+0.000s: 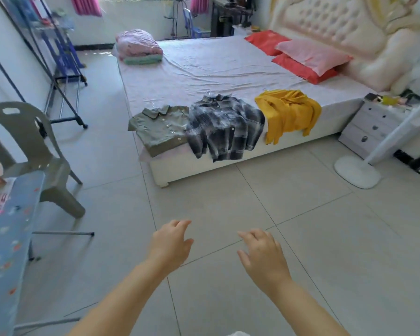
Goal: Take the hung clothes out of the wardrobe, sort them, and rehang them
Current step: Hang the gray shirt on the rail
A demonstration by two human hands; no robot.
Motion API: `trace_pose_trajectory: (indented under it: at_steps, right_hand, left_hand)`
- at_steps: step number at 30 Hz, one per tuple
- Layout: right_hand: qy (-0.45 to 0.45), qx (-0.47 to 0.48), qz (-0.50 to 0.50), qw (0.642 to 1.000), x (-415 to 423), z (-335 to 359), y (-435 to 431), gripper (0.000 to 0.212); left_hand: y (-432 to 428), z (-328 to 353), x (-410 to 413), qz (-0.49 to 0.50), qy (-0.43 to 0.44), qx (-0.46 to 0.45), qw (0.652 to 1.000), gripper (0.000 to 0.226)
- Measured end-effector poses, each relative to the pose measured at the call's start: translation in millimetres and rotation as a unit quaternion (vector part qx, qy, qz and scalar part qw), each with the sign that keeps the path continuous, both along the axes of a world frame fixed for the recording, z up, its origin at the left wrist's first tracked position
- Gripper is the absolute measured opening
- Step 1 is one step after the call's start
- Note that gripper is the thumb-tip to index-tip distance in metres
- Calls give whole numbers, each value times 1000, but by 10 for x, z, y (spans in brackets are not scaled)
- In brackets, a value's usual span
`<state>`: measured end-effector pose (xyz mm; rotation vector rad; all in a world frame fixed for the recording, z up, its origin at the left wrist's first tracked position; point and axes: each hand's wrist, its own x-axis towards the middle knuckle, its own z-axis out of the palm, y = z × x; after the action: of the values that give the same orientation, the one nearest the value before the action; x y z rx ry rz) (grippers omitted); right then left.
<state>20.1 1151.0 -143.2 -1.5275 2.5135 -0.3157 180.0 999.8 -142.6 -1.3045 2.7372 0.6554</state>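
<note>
Both left hand (171,241) and right hand (264,254) hover, grip wide, short of bed edge (180,169).

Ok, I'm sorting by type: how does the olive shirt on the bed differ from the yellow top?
The olive shirt is short-sleeved, collared and buttoned; the yellow top has long sleeves and no buttons visible. The olive shirt lies fairly flat; the yellow top is bunched, sleeves hanging off the bed. Both lie along its near edge.

definitely someone's bedroom at home: big bed (204,76) with a tufted headboard (330,27), pillows (310,57), a nightstand (374,127), clothes rack (58,69) by the wall, plastic chair (34,151) on tile floor (252,226)
</note>
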Motion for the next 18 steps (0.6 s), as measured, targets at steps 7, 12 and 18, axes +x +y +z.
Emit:
trace_pose_trajectory:
  at_steps: [7, 12, 18]
  right_hand:
    - [4, 17, 87, 996, -858, -137, -1456, 45]
    - [4, 24, 140, 990, -1471, -74, -2469, 44]
    - [6, 39, 192, 981, -1861, -79, -3691, 46]
  left_hand:
    - [-1083, -144, -518, 90, -11, 2, 996, 48]
    - [-1856, -37, -912, 153, -25, 4, 988, 48]
    - [-2763, -46, -1202, 197, -22, 6, 980, 48]
